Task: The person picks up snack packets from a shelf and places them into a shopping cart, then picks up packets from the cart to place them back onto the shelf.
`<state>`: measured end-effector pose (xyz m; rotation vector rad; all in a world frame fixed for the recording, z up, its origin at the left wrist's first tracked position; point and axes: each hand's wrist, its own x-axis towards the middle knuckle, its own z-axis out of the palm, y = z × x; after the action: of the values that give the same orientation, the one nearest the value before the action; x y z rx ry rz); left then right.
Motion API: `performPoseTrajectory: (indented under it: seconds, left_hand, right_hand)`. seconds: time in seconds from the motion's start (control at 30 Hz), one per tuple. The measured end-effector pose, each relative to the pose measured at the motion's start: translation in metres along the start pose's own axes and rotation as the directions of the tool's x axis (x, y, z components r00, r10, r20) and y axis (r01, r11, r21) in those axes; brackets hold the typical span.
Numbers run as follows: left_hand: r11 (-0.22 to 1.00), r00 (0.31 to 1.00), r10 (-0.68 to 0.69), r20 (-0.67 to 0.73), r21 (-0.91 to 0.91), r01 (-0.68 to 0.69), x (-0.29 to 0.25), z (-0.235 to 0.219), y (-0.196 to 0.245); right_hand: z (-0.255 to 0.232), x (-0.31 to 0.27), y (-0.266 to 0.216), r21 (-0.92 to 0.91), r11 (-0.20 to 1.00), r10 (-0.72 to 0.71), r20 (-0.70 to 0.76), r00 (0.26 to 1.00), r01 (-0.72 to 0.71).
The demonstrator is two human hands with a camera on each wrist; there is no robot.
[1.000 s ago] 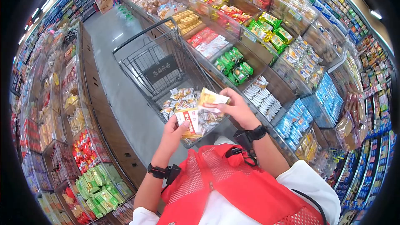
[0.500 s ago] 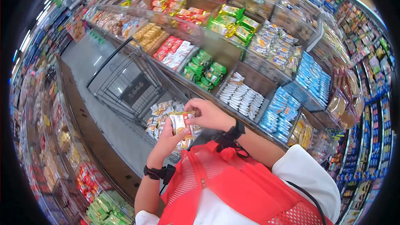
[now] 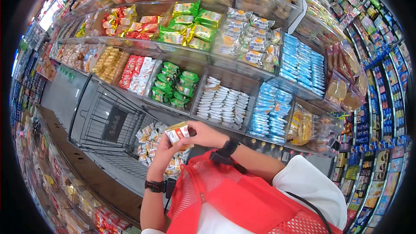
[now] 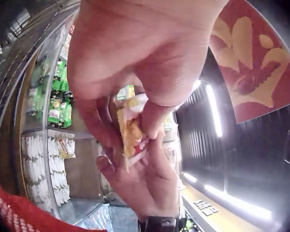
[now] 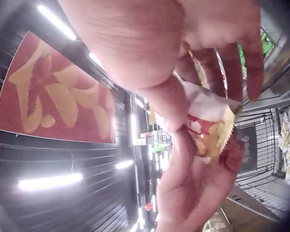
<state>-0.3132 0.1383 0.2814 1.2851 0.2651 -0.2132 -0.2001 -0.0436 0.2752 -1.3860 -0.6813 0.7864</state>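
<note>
In the head view, my left hand (image 3: 161, 154) and right hand (image 3: 203, 134) meet over the shopping cart around a small snack packet (image 3: 177, 133) with white, red and yellow print. My left fingers and thumb grip it from the left, and my right hand pinches it from the other side. Close up in the left wrist view, the packet (image 4: 133, 135) sits between both hands, mostly covered by fingers. The right wrist view shows the crimped yellow edge of the packet (image 5: 213, 128). A pile of similar small packets (image 3: 147, 141) lies in the cart just below.
The black wire cart (image 3: 108, 147) stands in the aisle at left. Beyond my hands, clear-walled bins hold green packets (image 3: 173, 84), white packets (image 3: 223, 104) and blue packets (image 3: 271, 112). A brown-sided display (image 3: 82, 177) runs along the left, and tall stocked shelves curve down the right.
One second ago each hand held a separate packet, slightly apart; now the hands are together at the packet. The head view has swung right, bringing the bins more to the middle.
</note>
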Motion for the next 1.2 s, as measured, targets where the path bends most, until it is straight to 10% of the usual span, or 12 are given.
performPoseTrajectory:
  seconds: [0.17, 0.23, 0.3, 0.4, 0.5, 0.63, 0.73, 0.83, 0.97, 1.13, 1.2]
  left_hand:
    - [0.95, 0.985, -0.143, -0.096, 0.266, 0.164, 0.011, 0.001, -0.011]
    - [0.951, 0.953, -0.246, -0.176, 0.147, 0.272, -0.005, -0.026, -0.029]
    - [0.947, 0.907, -0.31, -0.285, -0.003, 0.322, -0.033, -0.057, -0.056]
    - [0.943, 0.793, -0.331, -0.512, -0.202, 0.263, -0.099, -0.084, -0.111]
    - [0.916, 0.563, -0.399, -0.724, -0.279, 0.29, -0.156, -0.074, -0.143]
    - [0.892, 0.348, -0.444, -0.826, -0.444, 0.085, -0.239, -0.032, -0.196]
    - [0.785, 0.248, -0.619, -0.745, -0.599, 0.159, -0.29, 0.005, -0.238]
    - [0.68, 0.186, -0.731, -0.656, -0.723, 0.124, -0.322, 0.048, -0.274]
    - [0.591, 0.13, -0.805, -0.579, -0.803, 0.08, -0.333, 0.099, -0.297]
    - [0.57, 0.106, -0.821, -0.561, -0.818, 0.082, -0.329, 0.106, -0.316]
    - [0.654, 0.062, -0.757, -0.651, -0.752, 0.083, -0.333, 0.103, -0.338]
  right_hand:
    - [-0.077, 0.015, 0.044, -0.179, 0.981, 0.021, -0.274, 0.962, -0.072]
    - [-0.122, 0.021, 0.05, -0.349, 0.87, 0.164, -0.462, 0.872, -0.349]
    - [-0.159, 0.042, 0.082, -0.657, 0.476, 0.141, -0.599, 0.788, -0.585]
    - [-0.2, 0.075, 0.166, -0.741, 0.322, 0.045, -0.61, 0.791, -0.589]
    - [-0.224, 0.112, 0.235, -0.807, 0.324, -0.057, -0.537, 0.842, -0.493]
    - [-0.214, 0.147, 0.242, -0.591, 0.351, 0.118, -0.742, 0.66, -0.726]
    - [-0.196, 0.142, 0.246, -0.46, 0.572, -0.039, -0.842, 0.538, -0.679]
    - [-0.206, 0.132, 0.263, -0.669, 0.557, -0.186, -0.678, 0.711, -0.492]
    - [-0.222, 0.151, 0.313, -0.569, 0.599, -0.16, -0.775, 0.612, -0.564]
    - [-0.25, 0.145, 0.318, -0.794, 0.428, -0.267, -0.567, 0.779, -0.432]
    - [-0.293, 0.145, 0.382, -0.678, 0.628, -0.167, -0.598, 0.784, -0.383]
